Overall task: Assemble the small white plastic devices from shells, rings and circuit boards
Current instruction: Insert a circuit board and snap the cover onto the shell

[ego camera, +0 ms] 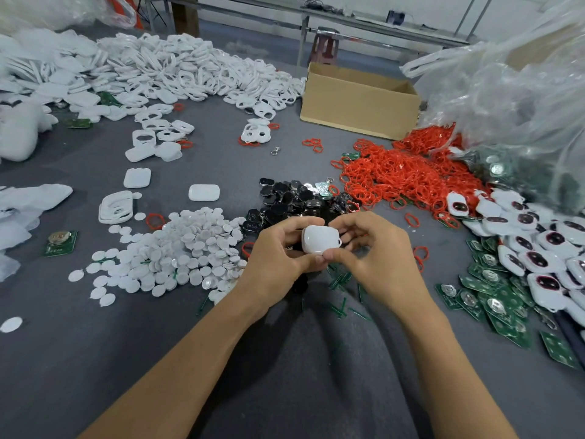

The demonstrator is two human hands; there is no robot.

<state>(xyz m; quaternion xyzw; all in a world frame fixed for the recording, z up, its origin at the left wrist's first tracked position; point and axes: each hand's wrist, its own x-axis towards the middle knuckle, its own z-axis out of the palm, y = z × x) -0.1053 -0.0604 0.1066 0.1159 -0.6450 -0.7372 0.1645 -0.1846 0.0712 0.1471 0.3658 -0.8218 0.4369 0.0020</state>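
Observation:
A small white plastic device (319,238) with a little loop on its right side sits between both hands at the centre of the view. My left hand (278,253) grips its left edge, thumb below and fingers curled over the top. My right hand (370,248) pinches its right side, thumb at the lower edge. Red rings (405,175) lie heaped at the right. Green circuit boards (497,296) are piled at the lower right. White shells (177,68) cover the far left of the grey surface.
White round discs (177,251) are heaped left of my hands, black parts (294,198) just beyond them. Partly built white shells with red rings (544,245) lie at the right. A cardboard box (357,106) and clear plastic bags (512,90) stand behind.

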